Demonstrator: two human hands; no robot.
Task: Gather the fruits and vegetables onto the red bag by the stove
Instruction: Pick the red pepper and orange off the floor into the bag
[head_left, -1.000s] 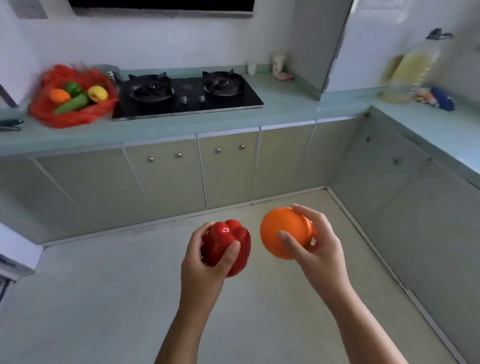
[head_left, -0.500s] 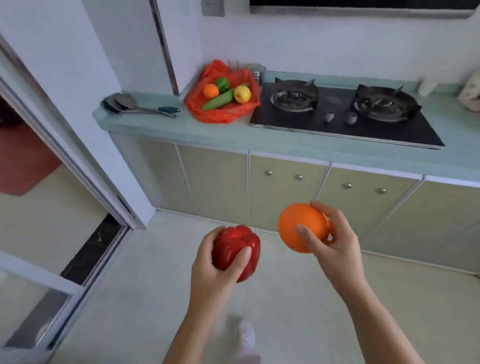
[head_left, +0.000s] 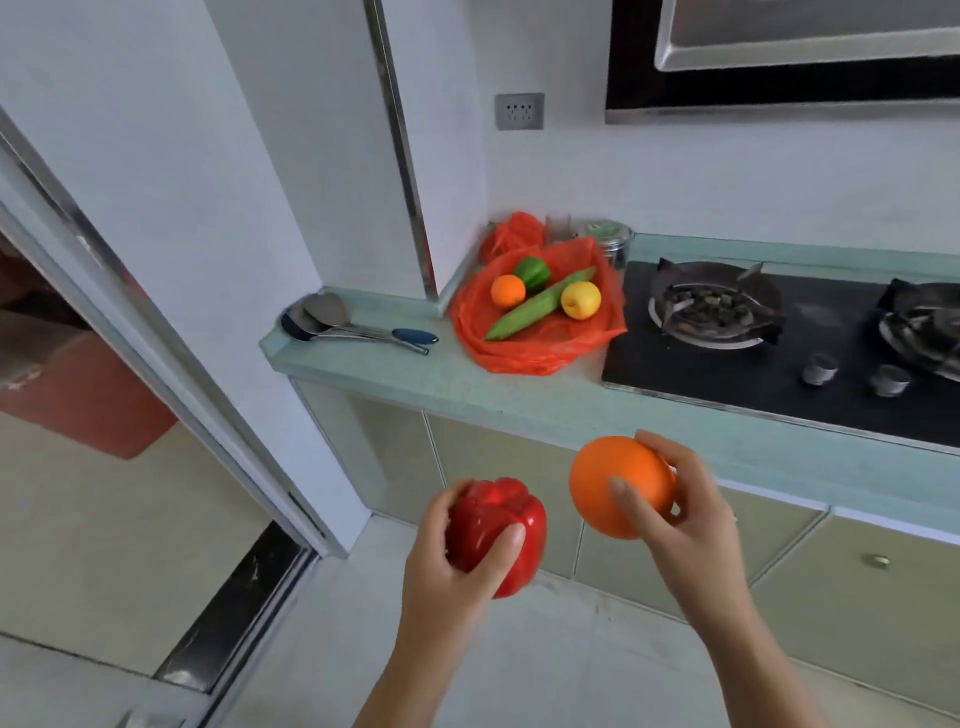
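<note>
My left hand (head_left: 449, 574) grips a shiny red bell pepper (head_left: 496, 532) in front of the counter. My right hand (head_left: 685, 525) holds a large orange (head_left: 618, 483) just below the counter's front edge. On the counter beyond, left of the stove (head_left: 769, 358), lies the red bag (head_left: 540, 348). On the bag rest a small orange (head_left: 508, 291), a green pepper (head_left: 532, 271), a long green cucumber (head_left: 535, 312) and a yellow fruit (head_left: 581, 300).
Metal spatulas (head_left: 337, 322) with a blue handle lie on the counter left of the bag. A steel canister (head_left: 608, 244) stands behind the bag. A sliding door frame (head_left: 171, 374) and open doorway are at the left. Cabinet doors (head_left: 800, 582) run below the counter.
The view has turned left and closed in on the counter; the red bag and stove now appear much nearer. Both hands still hold their fruit, now raised closer to the counter edge.
</note>
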